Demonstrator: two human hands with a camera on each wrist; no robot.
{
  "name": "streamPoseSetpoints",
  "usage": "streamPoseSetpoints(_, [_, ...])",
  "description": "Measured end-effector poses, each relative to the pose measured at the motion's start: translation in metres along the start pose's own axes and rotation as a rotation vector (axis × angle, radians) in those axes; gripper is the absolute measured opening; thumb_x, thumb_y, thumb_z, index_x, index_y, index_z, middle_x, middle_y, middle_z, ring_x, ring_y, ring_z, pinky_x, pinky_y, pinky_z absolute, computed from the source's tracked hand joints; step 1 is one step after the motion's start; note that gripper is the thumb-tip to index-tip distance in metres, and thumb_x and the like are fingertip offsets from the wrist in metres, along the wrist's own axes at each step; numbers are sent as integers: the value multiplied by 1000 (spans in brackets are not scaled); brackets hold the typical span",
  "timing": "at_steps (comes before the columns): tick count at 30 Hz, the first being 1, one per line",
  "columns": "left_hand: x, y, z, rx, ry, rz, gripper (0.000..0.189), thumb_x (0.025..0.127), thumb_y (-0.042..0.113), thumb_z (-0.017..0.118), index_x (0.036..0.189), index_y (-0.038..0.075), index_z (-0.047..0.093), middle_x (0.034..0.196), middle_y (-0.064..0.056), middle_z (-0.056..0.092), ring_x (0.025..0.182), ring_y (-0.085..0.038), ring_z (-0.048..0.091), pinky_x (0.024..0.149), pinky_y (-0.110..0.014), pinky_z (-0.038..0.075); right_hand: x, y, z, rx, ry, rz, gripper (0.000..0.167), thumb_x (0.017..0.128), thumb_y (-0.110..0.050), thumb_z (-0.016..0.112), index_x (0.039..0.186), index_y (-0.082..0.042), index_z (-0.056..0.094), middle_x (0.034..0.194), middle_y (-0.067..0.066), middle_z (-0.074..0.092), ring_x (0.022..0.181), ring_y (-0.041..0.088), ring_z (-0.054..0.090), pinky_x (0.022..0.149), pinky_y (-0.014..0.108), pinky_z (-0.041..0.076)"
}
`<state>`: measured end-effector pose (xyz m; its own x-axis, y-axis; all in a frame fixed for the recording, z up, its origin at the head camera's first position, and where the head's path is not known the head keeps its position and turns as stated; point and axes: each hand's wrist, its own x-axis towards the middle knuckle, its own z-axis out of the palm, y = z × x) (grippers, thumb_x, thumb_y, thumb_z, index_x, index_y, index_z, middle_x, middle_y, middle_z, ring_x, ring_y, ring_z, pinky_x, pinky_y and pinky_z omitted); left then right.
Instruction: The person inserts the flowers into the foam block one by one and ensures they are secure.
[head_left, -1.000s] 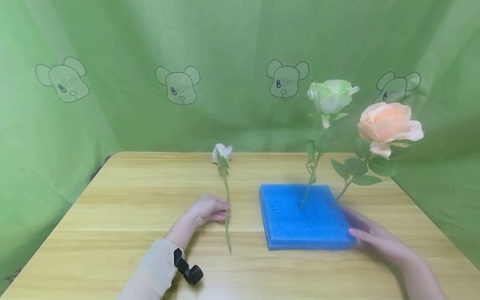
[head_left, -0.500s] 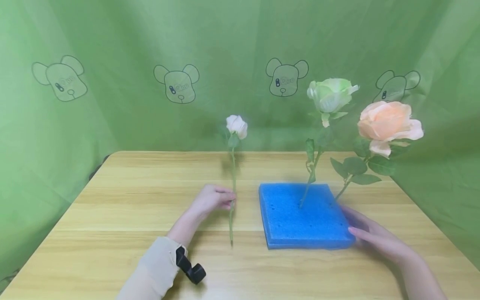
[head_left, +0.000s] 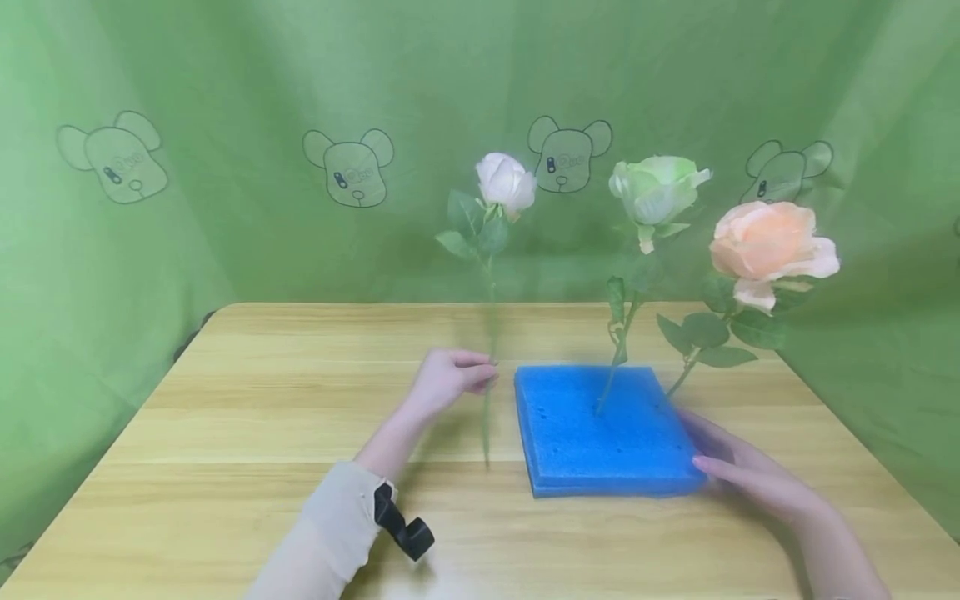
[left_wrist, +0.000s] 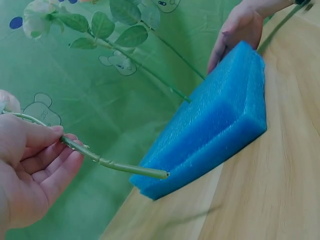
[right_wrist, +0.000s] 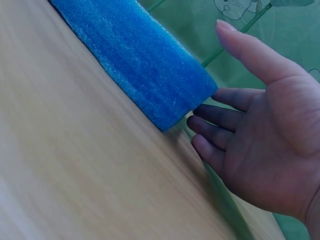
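My left hand (head_left: 447, 381) pinches the green stem of a white rose (head_left: 506, 182) between thumb and fingers. The rose stands nearly upright, bloom at the top, and its bare stem end (left_wrist: 159, 173) shows in front of the foam in the left wrist view. To its right, a blue foam block (head_left: 600, 462) lies on the table. A pale green rose (head_left: 658, 190) and a peach rose (head_left: 768, 242) rise from the block. Beside its right edge is my right hand (right_wrist: 270, 130), fingers loosely extended, fingertips at the foam and thumb raised.
The wooden table (head_left: 247, 400) spreads around the block. Behind it hangs a green curtain (head_left: 420, 75) with bear-head drawings. A black strap mount (head_left: 405, 525) sits on my left wrist. Small holes dot the top of the foam.
My left hand has lifted the white rose and moved it right and away from me, swinging the bloom higher. The foam block and my right hand have stayed about where they were.
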<state>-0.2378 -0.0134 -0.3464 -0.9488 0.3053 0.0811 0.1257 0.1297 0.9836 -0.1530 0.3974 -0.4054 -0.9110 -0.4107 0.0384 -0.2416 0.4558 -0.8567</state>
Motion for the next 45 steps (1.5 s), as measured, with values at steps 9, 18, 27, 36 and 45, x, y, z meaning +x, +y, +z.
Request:
streamPoseSetpoints(9, [4,5,7,13,12,28,26,84,8,67,105,-6,66,96,-17,68,80,-25,68,76,-30,55,3,0,-2,87,-62,-104,72,86,8,52,144,6,8,151,22,8,128,-11,23,97,6,23])
streamPoseSetpoints(18, [13,14,21,22,54,57,27,84,13,68,106,-2,67,95,-14,69,80,-22,68,81,-30,53,2,1,-2,94,-84,-134,74,85,9,53,143,10,7,153,-2,15,129,-10,22,98,5,23])
streamPoseSetpoints(27, [20,23,42,-14,44,99,21,84,11,68,102,0,69,96,-13,69,83,-19,68,76,-25,54,2,3,-2,74,-72,-118,71,86,9,51,142,11,7,150,23,8,128,-11,23,98,5,23])
streamPoseSetpoints(36, [21,17,61,62,28,133,20,84,13,68,102,3,70,93,-7,71,79,-11,66,72,-24,54,3,2,-2,68,-61,-73,67,89,6,48,142,10,7,143,36,1,125,-14,25,96,6,24])
streamPoseSetpoints(45, [22,16,65,85,18,160,18,85,13,67,102,6,71,97,-6,70,82,-10,66,72,-21,54,1,0,-2,89,-59,-56,66,90,4,47,144,7,9,145,34,3,125,-13,25,96,6,24])
